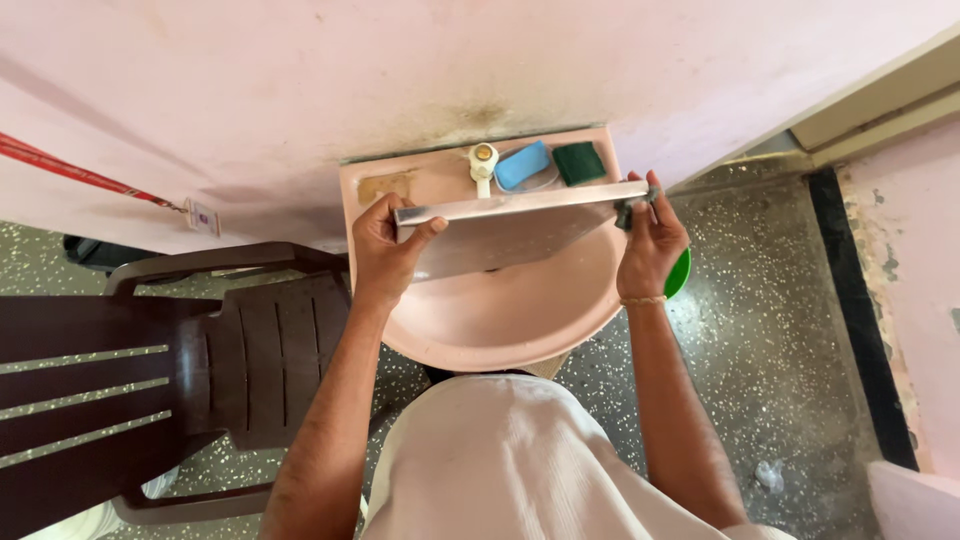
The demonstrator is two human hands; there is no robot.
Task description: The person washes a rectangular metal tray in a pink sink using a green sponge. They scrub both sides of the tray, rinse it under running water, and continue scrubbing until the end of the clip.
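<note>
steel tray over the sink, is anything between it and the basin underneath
Nothing visible does. Both hands, left hand and right hand, hold the steel tray by its ends above the bare pink basin.

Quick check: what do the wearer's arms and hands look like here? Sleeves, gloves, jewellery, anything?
Both arms are bare from the elbow down, with no sleeves showing. The left hand wears no glove and no ring that can be made out. The right hand is also ungloved, with a thin gold-coloured bangle at the wrist. No watch, straps or markings show on either arm. A pale garment covers the body below.
</note>
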